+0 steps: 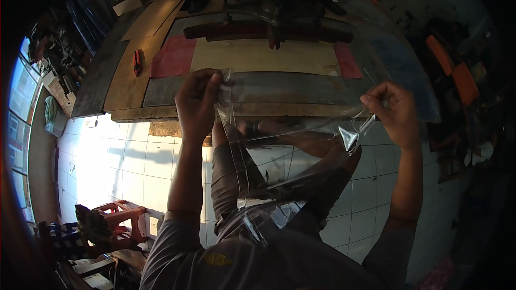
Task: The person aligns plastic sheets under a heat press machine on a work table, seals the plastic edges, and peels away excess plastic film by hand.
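A clear plastic sheet (348,135) is stretched between my two hands, over the near edge of the table and above my lap. My left hand (198,98) pinches its upper left corner between thumb and fingers. At the upper right, my right hand (393,108) grips the other corner in a pinch. The sheet hangs slack toward my shirt, with bright creases at its lower end. Whether it is one layer or a bag, I cannot tell. Beyond it, a pale yellow strip (263,56) with red ends lies under a long dark bar (269,30).
The worktable (183,96) spans the front. A red-handled cutter (137,62) rests on brown board at the left. Orange parts (456,72) stand at the far right. A red plastic stool (122,220) is on the tiled floor at lower left, beside assorted clutter.
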{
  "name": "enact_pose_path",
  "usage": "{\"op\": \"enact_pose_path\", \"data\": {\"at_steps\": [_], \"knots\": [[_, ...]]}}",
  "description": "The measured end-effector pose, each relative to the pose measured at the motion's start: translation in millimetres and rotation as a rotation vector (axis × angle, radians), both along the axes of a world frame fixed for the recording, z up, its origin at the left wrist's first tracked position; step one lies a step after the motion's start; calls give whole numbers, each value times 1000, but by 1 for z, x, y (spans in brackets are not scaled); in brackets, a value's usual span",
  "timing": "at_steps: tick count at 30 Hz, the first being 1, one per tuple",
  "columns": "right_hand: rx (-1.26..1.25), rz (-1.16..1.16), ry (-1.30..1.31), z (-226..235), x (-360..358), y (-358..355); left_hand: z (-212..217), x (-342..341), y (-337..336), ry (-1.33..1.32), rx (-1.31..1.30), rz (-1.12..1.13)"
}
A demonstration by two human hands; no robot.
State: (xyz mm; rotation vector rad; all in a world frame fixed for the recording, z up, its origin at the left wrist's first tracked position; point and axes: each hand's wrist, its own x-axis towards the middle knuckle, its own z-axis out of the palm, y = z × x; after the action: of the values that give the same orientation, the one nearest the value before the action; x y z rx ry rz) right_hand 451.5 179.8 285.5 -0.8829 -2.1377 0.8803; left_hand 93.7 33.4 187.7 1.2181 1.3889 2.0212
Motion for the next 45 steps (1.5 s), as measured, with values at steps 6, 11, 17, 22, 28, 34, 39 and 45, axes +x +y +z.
{"op": "enact_pose_path", "data": {"at_steps": [6,11,17,22,28,34,39,45], "knots": [[37,-5,1,-1,-5,2,-1,0,-2,2,-8,36],[31,-31,-25,-4,-8,3,-4,-1,-1,10,-52,55],[-7,16,69,-7,-12,13,-8,-8,4,60,-42,98],[-56,75,82,-13,-11,28,-16,-19,9,65,-131,122],[-170,119,137,-26,-20,50,-19,-25,19,73,-187,167],[-137,-58,22,-48,-55,91,-12,-35,48,325,-327,232],[19,3,-161,-89,-88,165,-32,-81,105,645,-429,256],[100,-20,-344,-112,-126,193,-38,-119,131,804,-369,151]]}}
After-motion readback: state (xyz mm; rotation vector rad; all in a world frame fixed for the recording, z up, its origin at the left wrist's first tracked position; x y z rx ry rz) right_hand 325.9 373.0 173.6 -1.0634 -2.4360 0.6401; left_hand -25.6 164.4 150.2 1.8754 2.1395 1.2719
